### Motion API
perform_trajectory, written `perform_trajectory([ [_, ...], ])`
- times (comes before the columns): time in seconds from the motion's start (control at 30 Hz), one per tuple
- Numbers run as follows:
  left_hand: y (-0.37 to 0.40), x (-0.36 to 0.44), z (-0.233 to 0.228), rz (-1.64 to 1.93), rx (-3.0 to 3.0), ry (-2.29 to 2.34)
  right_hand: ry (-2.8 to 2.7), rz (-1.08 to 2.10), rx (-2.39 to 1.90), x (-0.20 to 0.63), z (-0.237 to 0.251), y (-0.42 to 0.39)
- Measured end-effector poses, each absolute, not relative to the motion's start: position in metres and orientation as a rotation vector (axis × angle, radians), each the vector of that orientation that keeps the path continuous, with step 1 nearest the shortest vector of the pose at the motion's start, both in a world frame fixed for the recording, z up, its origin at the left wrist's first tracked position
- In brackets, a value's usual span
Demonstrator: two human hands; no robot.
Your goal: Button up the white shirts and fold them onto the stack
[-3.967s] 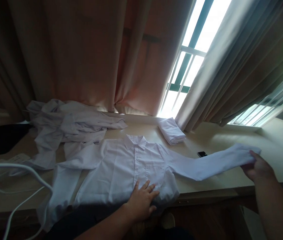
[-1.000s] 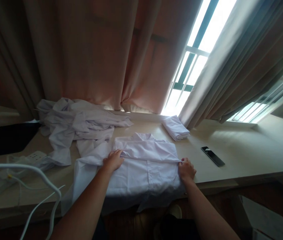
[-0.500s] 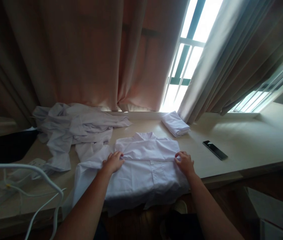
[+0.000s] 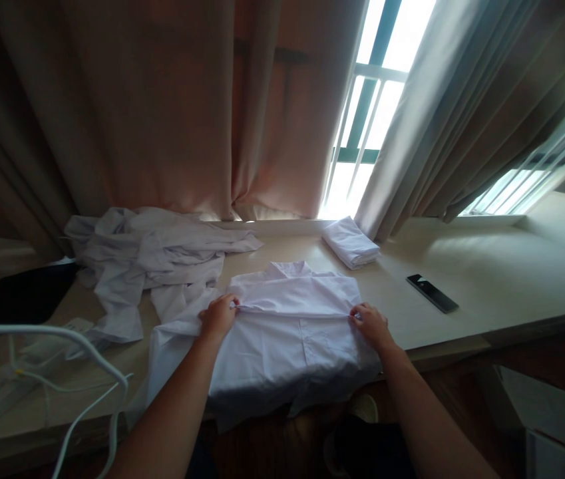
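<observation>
A white collared shirt (image 4: 272,352) lies spread on the pale counter, its collar toward the window and its lower end hanging over the front edge. Across its upper part runs a folded band of cloth. My left hand (image 4: 219,315) pinches the left end of that band, and my right hand (image 4: 370,324) pinches the right end. Between the two hands the fold's edge is drawn nearly straight. The fingertips are partly hidden by the cloth.
Crumpled white clothes (image 4: 157,249) lie at the back left, beside a black flat object (image 4: 20,293). A folded white garment (image 4: 351,242) and a phone (image 4: 432,293) lie on the counter (image 4: 492,286) to the right. White cables (image 4: 87,352) loop at front left; curtains (image 4: 162,120) hang behind.
My left hand has shifted slightly left and up, its fingers now closed on the fold's end. My right fingers have closed on the other end, and the fold's edge looks straighter.
</observation>
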State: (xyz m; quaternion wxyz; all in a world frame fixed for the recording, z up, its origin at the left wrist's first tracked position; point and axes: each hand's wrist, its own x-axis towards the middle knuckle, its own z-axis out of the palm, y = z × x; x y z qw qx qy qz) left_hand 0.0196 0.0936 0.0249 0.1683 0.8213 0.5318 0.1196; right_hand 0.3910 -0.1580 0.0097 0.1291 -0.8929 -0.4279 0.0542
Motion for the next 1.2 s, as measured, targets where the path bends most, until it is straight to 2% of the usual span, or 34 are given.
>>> perform_trajectory([
  [0.27,0.097,0.012,0.033,0.265,2.357,1.474,-1.290,0.233,-2.546,0.399,0.017,-0.160],
  [0.43,0.091,0.028,0.032,0.486,2.484,1.424,-1.222,0.048,-2.494,0.388,0.016,-0.147],
  [0.53,0.086,0.036,0.023,0.301,2.497,1.360,-1.342,0.063,-2.497,0.378,0.006,-0.139],
  [0.63,0.082,0.038,0.011,0.043,2.431,1.367,-1.456,0.228,-2.592,0.373,-0.006,-0.136],
  [0.77,0.079,0.037,0.005,-0.037,2.378,1.416,-1.520,0.351,-2.649,0.374,-0.017,-0.137],
  [0.87,0.079,0.036,0.011,0.021,2.311,1.415,-1.544,0.380,-2.638,0.378,-0.019,-0.139],
  [1.0,0.085,0.027,0.031,0.283,2.201,1.357,-1.532,0.364,-2.615,0.378,-0.014,-0.141],
  [1.1,0.091,0.009,0.050,0.423,2.162,1.392,-1.479,0.251,-2.536,0.366,0.000,-0.140],
  [1.2,0.088,-0.020,0.066,0.466,2.081,1.458,-1.473,0.091,-2.285,0.340,0.023,-0.135],
])
